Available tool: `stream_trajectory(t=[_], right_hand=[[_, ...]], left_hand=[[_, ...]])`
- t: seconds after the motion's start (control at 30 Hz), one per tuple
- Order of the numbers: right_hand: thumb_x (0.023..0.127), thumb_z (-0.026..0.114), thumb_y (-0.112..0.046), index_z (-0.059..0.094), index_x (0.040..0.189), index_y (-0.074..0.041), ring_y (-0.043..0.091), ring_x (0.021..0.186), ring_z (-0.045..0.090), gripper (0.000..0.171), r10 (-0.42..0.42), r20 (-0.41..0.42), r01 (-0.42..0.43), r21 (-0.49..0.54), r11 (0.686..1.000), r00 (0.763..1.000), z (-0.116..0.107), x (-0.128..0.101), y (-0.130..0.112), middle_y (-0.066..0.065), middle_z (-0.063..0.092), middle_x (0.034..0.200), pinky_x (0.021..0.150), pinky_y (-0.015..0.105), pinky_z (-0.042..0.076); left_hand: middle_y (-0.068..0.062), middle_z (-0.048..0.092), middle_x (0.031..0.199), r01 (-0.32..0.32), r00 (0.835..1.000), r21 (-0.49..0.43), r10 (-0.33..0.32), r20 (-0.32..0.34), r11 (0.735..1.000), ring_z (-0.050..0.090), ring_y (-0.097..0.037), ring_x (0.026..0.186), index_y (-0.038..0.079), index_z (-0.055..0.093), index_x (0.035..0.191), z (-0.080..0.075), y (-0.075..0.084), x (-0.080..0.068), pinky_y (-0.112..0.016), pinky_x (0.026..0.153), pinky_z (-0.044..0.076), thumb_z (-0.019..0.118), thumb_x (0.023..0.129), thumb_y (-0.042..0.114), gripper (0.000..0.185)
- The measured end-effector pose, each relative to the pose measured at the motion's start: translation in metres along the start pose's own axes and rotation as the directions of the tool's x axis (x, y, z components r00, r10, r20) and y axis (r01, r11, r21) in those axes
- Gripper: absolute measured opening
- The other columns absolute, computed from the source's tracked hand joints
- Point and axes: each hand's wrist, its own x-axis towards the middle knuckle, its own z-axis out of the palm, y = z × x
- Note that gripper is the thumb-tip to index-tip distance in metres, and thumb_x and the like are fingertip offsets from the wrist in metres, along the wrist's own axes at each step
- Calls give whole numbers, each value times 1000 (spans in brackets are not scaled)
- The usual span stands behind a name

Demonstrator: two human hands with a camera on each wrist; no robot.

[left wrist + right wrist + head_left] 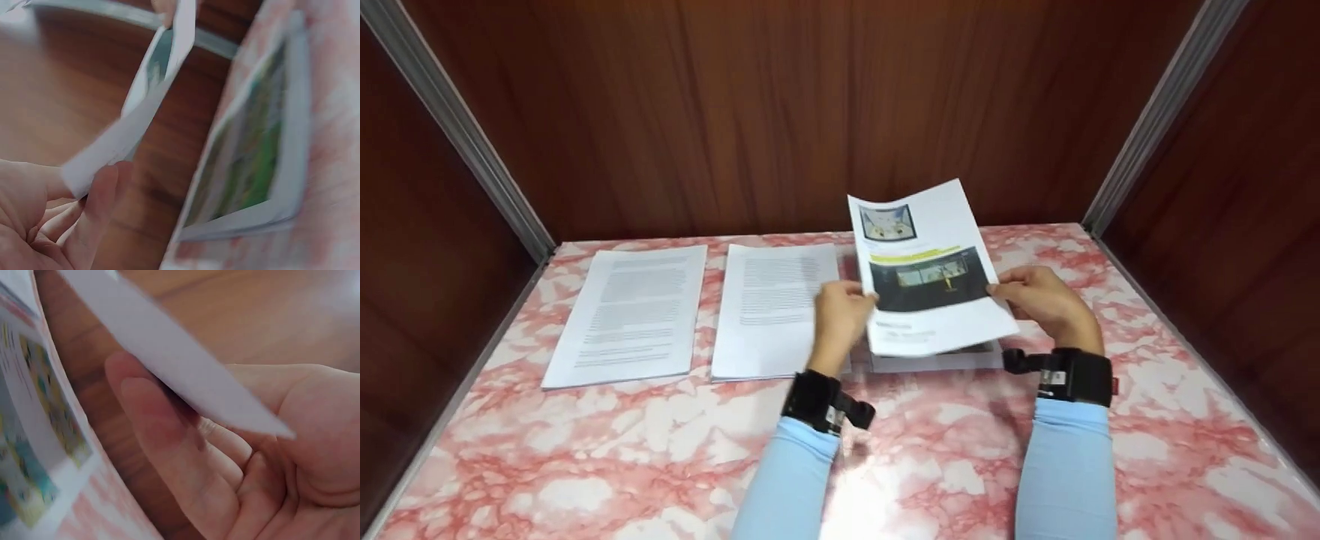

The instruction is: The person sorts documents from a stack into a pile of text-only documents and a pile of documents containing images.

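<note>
A printed sheet of paper (915, 334), with two pictures and a yellow-highlighted line, is held up and slightly bowed above a paper stack (937, 363). My left hand (840, 319) pinches its left edge between thumb and fingers. On the opposite edge, my right hand (1046, 300) pinches it the same way. In the left wrist view the sheet (126, 132) appears nearly edge-on, and the stack (247, 152) below has a colour picture on top. The right wrist view shows the sheet (174, 360) between thumb and fingertips. Most of the stack is hidden in the head view.
Two more stacks of text pages lie to the left, one at the far left (634, 315) and one in the middle (772, 337). The red-and-white marbled table (675, 450) is bounded by brown wood-grain panels (780, 112) with metal corner posts (1162, 112).
</note>
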Motion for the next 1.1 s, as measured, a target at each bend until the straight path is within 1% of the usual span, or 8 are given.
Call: stream_trajectory(t=[0.13, 0.3, 0.4, 0.5, 0.6, 0.83, 1.0, 1.1], right_hand=[[97, 59, -17, 53, 127, 10, 15, 84, 63, 41, 52, -12, -52, -41, 998, 999, -13, -4, 20, 7, 66, 101, 78, 30, 52], [97, 59, -20, 52, 128, 10, 15, 86, 64, 44, 111, -20, -111, -32, 993, 994, -16, -1, 40, 5, 67, 100, 80, 31, 52], [97, 59, -20, 53, 127, 10, 15, 84, 64, 43, 123, -17, -123, -18, 992, 992, -12, 2, 47, 6, 68, 97, 77, 30, 53], [98, 56, -16, 52, 126, 13, 19, 86, 65, 40, 124, 21, -125, 75, 989, 992, -7, 6, 51, 11, 68, 98, 78, 33, 53], [99, 54, -13, 50, 127, 14, 23, 88, 65, 39, 152, 53, -159, 159, 974, 987, -2, 10, 53, 15, 67, 101, 79, 37, 54], [97, 56, -14, 48, 131, 10, 25, 89, 66, 42, 234, 37, -237, 148, 960, 972, 6, 18, 55, 15, 67, 103, 78, 38, 54], [98, 52, -10, 49, 128, 11, 30, 88, 66, 37, 268, 63, -275, 241, 931, 961, 13, 21, 58, 19, 67, 103, 77, 44, 54], [98, 52, -10, 50, 127, 9, 31, 89, 66, 36, 287, 66, -294, 265, 918, 956, 14, 21, 57, 20, 67, 104, 77, 44, 54]], left_hand=[[0, 69, 71, -18, 997, 59, 13, 82, 998, 63, -11, 63, 0, 74, 101, 18, -8, -8, -26, 60, 51, 72, 81, 8, 21], [0, 70, 74, -24, 998, 106, 17, 66, 994, 65, -10, 68, -2, 69, 114, 26, -14, -11, -27, 64, 52, 70, 81, 6, 34], [1, 71, 75, -14, 999, 138, 7, 50, 990, 65, -10, 69, 0, 70, 113, 27, -18, -10, -29, 65, 52, 70, 82, 7, 32], [2, 71, 75, -9, 999, 170, 2, 40, 985, 66, -12, 71, 3, 72, 110, 27, -22, -9, -31, 67, 53, 71, 81, 8, 30], [1, 72, 77, -11, 1000, 198, 5, 30, 980, 67, -14, 74, 4, 74, 108, 26, -26, -7, -33, 69, 53, 70, 80, 8, 28], [-4, 72, 80, 11, 999, 239, -18, 27, 971, 67, -19, 76, 5, 75, 105, 23, -30, -3, -36, 70, 53, 67, 77, 4, 29], [-9, 72, 89, 34, 999, 256, -44, 32, 966, 66, -23, 79, 5, 75, 104, 22, -31, -3, -38, 73, 53, 64, 76, 1, 30], [-12, 71, 95, 38, 998, 259, -48, 30, 965, 66, -26, 83, 4, 75, 104, 22, -31, -3, -40, 76, 53, 64, 76, 0, 31]])
